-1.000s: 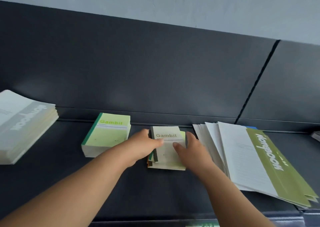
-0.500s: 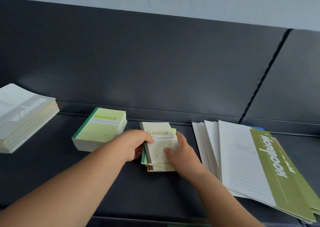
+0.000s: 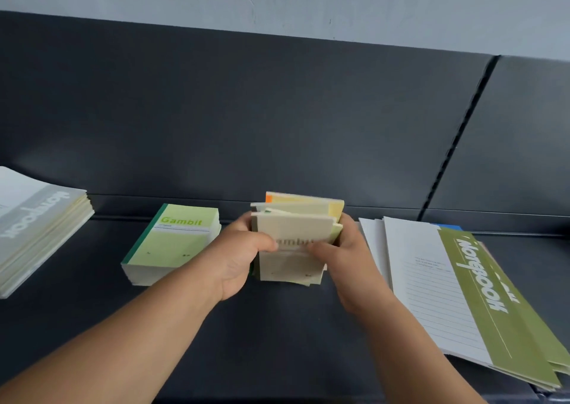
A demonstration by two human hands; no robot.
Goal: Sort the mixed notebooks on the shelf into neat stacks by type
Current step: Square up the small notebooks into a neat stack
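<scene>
Paper, thin and slippery: the mixed Gambit notepads (image 3: 294,227) fan loosely between my left hand (image 3: 237,260) and right hand (image 3: 347,257), both gripping the side edges; I'd squeeze there, supporting underneath.

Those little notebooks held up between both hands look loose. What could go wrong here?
The small notebooks between the left hand and right hand are fanned and uneven, so one could slip out and drop on the shelf. The large notebooks beside the right hand lie splayed toward the front edge; a nudge from that arm might slide them off.
</scene>
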